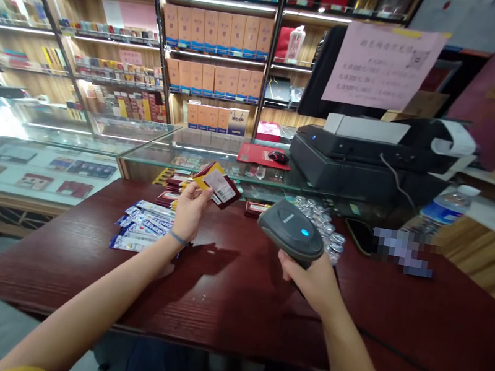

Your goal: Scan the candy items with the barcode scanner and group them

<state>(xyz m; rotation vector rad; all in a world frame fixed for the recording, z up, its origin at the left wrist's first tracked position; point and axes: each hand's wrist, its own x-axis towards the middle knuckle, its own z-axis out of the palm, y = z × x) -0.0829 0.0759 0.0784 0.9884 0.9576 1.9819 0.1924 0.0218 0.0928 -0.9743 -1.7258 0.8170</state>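
My left hand pinches the near edge of a dark red and yellow packet, raised over the table with its white barcode label showing. Wrapped around the handle of a grey barcode scanner is my right hand; a blue light glows on the scanner's top. The scanner's head points toward the packet, with a gap between them. Behind my left hand lie stacked dark red and yellow packets, and beside it a spread of blue and white wrapped sticks. A small dark red stack lies left of the scanner.
Several small silvery round items sit behind the scanner on the dark wooden table. Farther right are a phone and a water bottle. A glass counter borders the back. The scanner's cable crosses the right side.
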